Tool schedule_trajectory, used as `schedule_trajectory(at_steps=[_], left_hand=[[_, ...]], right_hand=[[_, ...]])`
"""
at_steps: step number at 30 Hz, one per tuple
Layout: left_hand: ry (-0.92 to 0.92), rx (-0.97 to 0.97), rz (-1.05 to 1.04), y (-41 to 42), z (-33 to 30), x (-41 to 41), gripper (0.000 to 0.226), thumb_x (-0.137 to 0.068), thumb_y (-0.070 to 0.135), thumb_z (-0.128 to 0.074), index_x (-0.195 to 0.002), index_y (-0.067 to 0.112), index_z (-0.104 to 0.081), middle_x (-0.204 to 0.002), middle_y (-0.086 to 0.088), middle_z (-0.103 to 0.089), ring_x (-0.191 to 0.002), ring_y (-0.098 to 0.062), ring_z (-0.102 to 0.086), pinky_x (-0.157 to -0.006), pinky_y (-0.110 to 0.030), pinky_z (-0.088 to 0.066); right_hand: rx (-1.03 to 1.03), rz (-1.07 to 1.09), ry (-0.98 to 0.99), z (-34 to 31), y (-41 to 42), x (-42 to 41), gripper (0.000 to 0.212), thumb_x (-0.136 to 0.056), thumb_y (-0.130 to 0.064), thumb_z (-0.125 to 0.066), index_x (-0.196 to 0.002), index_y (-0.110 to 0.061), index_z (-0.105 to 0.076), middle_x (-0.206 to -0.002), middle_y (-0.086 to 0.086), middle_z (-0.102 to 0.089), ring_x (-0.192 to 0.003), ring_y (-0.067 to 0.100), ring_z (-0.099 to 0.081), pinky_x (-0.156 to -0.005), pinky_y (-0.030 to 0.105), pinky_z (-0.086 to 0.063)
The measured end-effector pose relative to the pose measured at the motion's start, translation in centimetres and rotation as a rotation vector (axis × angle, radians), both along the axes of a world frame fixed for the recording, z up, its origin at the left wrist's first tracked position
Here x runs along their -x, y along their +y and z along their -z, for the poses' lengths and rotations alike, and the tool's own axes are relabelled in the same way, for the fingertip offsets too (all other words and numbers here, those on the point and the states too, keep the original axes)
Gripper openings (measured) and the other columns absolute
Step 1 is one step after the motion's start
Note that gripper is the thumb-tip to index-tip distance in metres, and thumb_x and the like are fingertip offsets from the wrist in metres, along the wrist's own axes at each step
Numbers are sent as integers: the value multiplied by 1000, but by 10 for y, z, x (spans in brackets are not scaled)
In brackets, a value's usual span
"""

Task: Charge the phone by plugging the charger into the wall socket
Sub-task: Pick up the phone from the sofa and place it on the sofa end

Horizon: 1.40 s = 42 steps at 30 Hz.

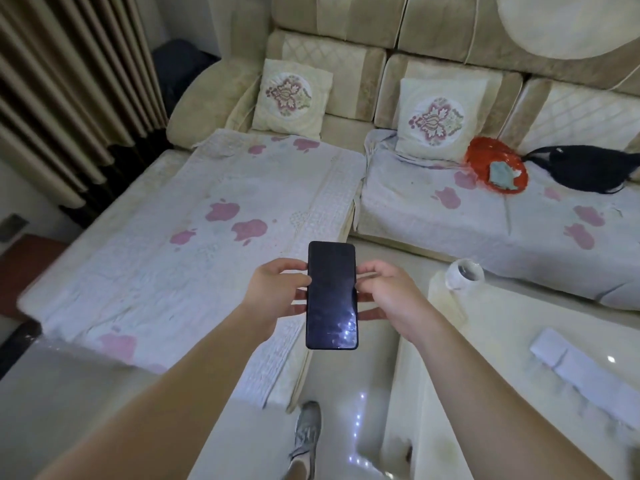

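Black phone [331, 294], dark glossy screen up (glare spots near its lower end), held upright in the air above the sofa [221, 216] edge. Left hand [277, 292] pinches its left side, right hand [388, 289] grips its right side.

The phone [331, 295] hides fingertips of both hands; the black bag [588, 168] is cut off at the right edge.

In my hands, centre frame, the phone [331, 295] is black. The sofa [346, 46] is beige, its covers [194, 244] white with pink blotches; at right lies a red fan [485, 157].
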<state>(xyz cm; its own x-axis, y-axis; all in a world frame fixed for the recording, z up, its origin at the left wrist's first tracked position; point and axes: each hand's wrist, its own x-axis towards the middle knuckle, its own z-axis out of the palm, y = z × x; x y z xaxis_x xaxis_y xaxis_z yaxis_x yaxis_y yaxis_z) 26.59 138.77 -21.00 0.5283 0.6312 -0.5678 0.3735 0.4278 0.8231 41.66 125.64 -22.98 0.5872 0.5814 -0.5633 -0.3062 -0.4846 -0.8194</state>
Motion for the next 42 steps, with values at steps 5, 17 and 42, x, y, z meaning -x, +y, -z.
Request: schedule_trajectory(at_steps=[5, 17, 42], left_hand=[[-7, 25, -82, -7, -7, 74, 22, -88, -4, -61, -107, 7, -67, -88, -14, -73, -71, -27, -70, -66, -38, -60], [-38, 53, -317, 82, 1, 255, 22, -87, -3, -63, -102, 10, -70, -75, -5, -76, -65, -24, -72, -56, -30, -57], [56, 67, -421, 391, 62, 428, 22, -87, -1, -63, -103, 12, -69, -88, -12, -78, -67, -24, -74, -61, -32, -58]], right_hand=[[-1, -98, 38, -2, 8, 60, 31, -77, -3, -56, -100, -20, -67, -78, 3, -77, -65, 15, -75, -52, 34, -58], [-5, -315, 22, -14, 128, 224, 28, -85, -1, -54, -106, -17, -64, -96, 11, -76, -80, 22, -77, -56, 35, -59], [-1, -391, 123, 57, 448, 394, 31, -83, -2, -52, -107, -18, -63, -97, 11, -76, -82, 23, -76, -60, 39, -61]])
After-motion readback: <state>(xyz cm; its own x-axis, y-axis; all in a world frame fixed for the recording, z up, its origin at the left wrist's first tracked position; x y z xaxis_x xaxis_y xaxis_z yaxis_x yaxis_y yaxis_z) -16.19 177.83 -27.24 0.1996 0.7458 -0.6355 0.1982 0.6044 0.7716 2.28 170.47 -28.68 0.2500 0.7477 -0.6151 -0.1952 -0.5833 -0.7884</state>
